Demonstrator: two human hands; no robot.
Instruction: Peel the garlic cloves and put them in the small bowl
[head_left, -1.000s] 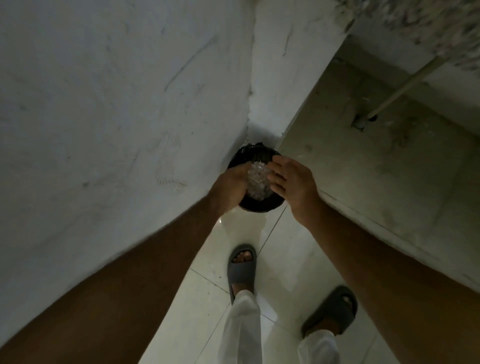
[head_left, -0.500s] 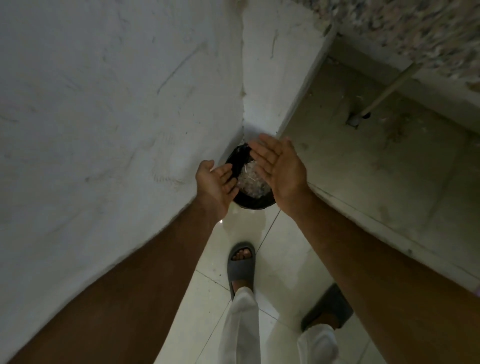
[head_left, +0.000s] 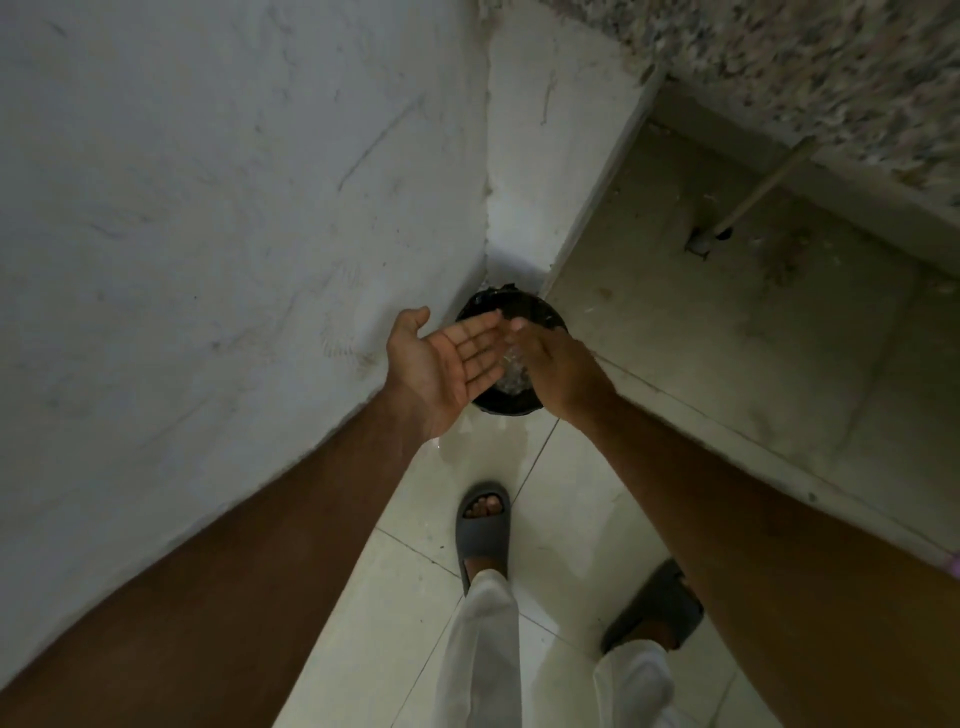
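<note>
Garlic skins, or something pale and papery like them (head_left: 511, 376), lie in the black bin (head_left: 506, 405) on the floor, tucked into the wall corner; cloves and small bowl are out of shot. Left hand (head_left: 447, 366) hangs over the bin palm up, fingers straight and spread, holding nothing. Right hand (head_left: 553, 366) is palm down, fingers flat, its tips brushing the left fingertips. Below, grey slippers (head_left: 483, 525) and white trousers (head_left: 480, 649) stand on pale tiles. A speckled stone counter (head_left: 805, 67) juts top right.
</note>
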